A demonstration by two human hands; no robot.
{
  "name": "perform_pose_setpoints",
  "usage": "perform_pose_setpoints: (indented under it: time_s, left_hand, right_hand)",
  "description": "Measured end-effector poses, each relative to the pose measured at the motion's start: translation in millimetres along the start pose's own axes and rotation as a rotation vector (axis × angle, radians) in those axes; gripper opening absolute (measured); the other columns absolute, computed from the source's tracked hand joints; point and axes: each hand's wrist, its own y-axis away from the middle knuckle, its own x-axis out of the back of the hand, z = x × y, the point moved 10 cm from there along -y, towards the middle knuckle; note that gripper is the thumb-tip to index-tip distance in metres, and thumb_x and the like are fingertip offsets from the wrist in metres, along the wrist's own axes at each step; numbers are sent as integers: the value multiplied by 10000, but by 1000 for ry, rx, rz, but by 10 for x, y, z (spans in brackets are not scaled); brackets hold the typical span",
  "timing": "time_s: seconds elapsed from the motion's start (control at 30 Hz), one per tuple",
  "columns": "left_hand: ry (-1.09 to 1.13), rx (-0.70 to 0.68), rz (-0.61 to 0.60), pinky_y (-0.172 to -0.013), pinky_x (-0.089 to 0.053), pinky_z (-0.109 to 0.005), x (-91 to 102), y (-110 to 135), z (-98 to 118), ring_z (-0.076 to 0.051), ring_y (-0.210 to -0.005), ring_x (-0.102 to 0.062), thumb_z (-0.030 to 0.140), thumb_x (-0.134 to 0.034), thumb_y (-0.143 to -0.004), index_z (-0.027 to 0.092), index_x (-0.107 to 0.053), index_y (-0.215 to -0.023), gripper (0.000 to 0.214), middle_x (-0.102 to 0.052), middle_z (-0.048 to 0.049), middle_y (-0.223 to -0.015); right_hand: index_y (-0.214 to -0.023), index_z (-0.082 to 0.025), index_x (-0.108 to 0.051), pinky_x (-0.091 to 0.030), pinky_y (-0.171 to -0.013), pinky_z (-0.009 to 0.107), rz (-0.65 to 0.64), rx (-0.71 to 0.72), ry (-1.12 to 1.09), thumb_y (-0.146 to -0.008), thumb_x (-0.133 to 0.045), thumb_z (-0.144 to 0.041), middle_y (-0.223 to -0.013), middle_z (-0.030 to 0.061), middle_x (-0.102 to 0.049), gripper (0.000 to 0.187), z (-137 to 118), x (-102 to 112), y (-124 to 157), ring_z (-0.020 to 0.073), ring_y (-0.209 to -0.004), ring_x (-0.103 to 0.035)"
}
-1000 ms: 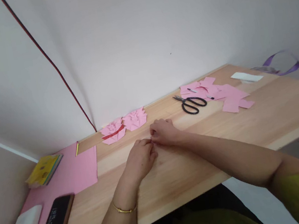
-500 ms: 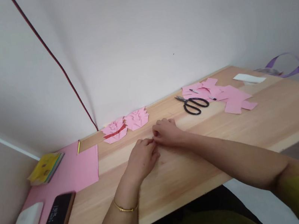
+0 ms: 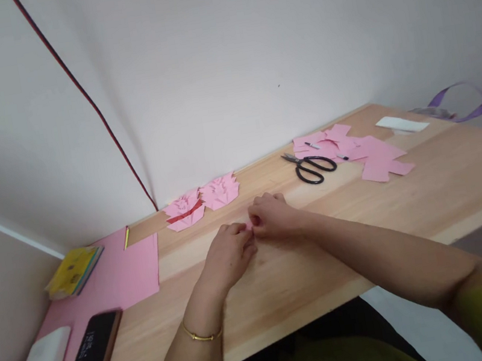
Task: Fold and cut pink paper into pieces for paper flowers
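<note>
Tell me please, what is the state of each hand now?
Left hand: partly closed, at a small pink piece; firm grip cannot be told.
Right hand: closed, apparently pinching the same piece.

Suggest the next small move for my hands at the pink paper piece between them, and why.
I'd probably lift the bare right hand slightly while the bare left hand steadies the pink paper piece: only a sliver shows between the hands, so how the paper lies can't be checked.
</note>
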Motion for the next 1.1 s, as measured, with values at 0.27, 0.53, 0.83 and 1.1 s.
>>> perform_pose_setpoints:
  time_s: [0.27, 0.53, 0.83, 1.1]
  left_hand:
    - [10, 17, 2, -883, -444, -384, -19, 16, -40, -229, -1014, -559, 269, -511, -858, 203, -676, -902, 183, -619, -98, -1116]
    - [12, 35, 5, -886, -448, -389, 13, 19, -22, -240, -1050, -544, 266, -499, -866, 202, -679, -972, 219, -613, -111, -1119]
    - [0, 27, -7, -893, -441, -383, -8, 23, -25, -240, -1058, -532, 265, -505, -859, 214, -676, -959, 205, -599, -104, -1141]
    - [9, 19, -1, -890, -436, -373, 22, 24, 5, -234, -1020, -537, 262, -516, -855, 201, -677, -958, 200, -604, -106, -1103]
  right_hand:
    - [-784, -214, -628, -299, -784, 372, -121, -77, 64, -734, -554, -323, -932, 72, -613, 141, 218, 50, 27, 248, -932, -498]
    - [-788, -212, -628, -300, -794, 381, -111, -20, 86, -746, -543, -341, -970, 84, -608, 160, 50, -37, 39, 258, -948, -498]
    - [-770, -203, -594, -295, -791, 358, -105, -77, -31, -730, -572, -279, -850, 39, -657, 89, 166, 65, 42, 207, -862, -548]
    - [-1015, -236, -627, -318, -757, 283, -73, 118, -148, -755, -504, -183, -902, 11, -675, 293, -52, 16, 37, 163, -825, -580]
